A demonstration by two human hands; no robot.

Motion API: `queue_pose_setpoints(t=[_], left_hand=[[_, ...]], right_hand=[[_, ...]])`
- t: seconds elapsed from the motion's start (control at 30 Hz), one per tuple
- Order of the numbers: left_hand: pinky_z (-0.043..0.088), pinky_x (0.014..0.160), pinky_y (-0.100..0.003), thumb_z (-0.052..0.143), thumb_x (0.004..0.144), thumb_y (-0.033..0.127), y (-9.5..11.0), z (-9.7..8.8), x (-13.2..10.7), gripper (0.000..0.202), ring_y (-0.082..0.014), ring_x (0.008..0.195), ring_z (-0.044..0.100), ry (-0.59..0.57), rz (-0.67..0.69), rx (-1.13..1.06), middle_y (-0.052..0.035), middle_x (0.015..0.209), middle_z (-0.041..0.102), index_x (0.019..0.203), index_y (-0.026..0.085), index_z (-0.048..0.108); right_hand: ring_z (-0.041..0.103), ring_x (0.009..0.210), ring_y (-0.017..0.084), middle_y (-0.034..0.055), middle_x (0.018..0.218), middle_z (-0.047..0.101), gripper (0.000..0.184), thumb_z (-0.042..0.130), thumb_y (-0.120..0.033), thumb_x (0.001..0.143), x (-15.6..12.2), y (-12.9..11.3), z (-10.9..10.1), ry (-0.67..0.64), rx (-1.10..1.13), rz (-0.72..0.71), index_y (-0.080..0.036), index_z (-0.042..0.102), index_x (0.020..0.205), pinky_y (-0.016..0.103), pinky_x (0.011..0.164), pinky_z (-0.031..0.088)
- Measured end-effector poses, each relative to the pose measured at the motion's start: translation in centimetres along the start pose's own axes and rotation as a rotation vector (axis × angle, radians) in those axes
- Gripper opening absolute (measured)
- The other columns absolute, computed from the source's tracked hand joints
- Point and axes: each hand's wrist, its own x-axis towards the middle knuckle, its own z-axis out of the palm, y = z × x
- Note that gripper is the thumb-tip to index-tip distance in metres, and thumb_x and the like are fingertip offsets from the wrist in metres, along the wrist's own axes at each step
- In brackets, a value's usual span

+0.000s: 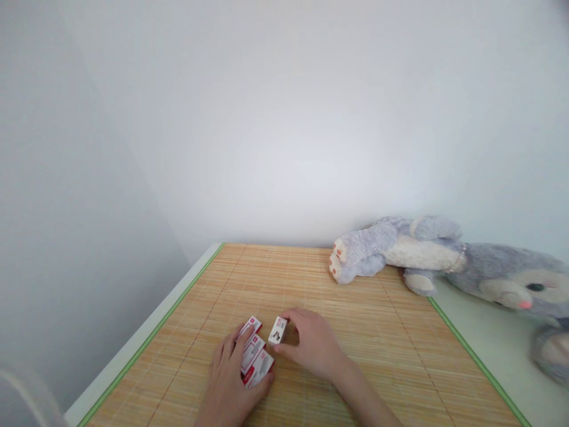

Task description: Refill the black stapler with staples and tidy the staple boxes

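Observation:
Three small red-and-white cardboard boxes (259, 369) lie side by side in a slanted row on the bamboo mat (284, 279). Grey pictures are printed on their tops. My left hand (231, 373) curls around this row from the left, fingers over the far boxes and thumb at the near end, partly covering them. Just right of the row, my right hand (313, 344) pinches a small white box (278, 330) between thumb and fingers. That box has red print and a dark picture; whether it touches the mat I cannot tell.
A grey-and-white plush toy (418, 252) lies along the back right, its feet on the mat and its head past the green edging (480, 365). White walls (284, 118) rise behind and to the left. A blurred pale curve (31, 391) shows at lower left.

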Motion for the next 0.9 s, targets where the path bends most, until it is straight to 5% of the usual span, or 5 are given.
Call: queue_pose_setpoints(t=[0.37,0.63,0.9], left_hand=[[0.042,0.115,-0.054,0.078,0.076,0.043,0.4,0.4,2.1,0.081,-0.0321,0.138,0.049,-0.038,0.040,-0.020,-0.0086,0.154,0.052,0.150,0.030,0.049],[0.044,0.114,-0.056,0.071,0.086,0.042,0.9,0.3,1.9,0.030,-0.0324,0.145,0.043,0.004,0.034,-0.074,-0.0102,0.156,0.045,0.110,0.025,0.064],[0.046,0.113,-0.060,0.069,0.087,0.051,-1.0,-1.0,-0.5,0.038,-0.0333,0.141,0.047,0.082,-0.042,0.020,-0.0103,0.158,0.043,0.114,0.025,0.061]], right_hand=[[0.064,0.094,0.021,-0.0027,0.101,0.073,0.045,0.091,-0.047,0.068,0.4,-0.8,0.7,-0.024,0.033,-0.004,-0.029,0.068,0.103,0.029,0.080,0.040],[0.065,0.096,0.021,-0.0019,0.102,0.072,0.045,0.088,-0.048,0.071,0.3,-0.5,0.9,0.003,0.061,0.011,-0.028,0.067,0.105,0.029,0.081,0.040],[0.064,0.096,0.021,-0.0012,0.103,0.071,0.045,0.086,-0.050,0.074,0.1,-0.1,1.2,0.025,0.051,0.013,-0.027,0.065,0.106,0.030,0.086,0.041]])
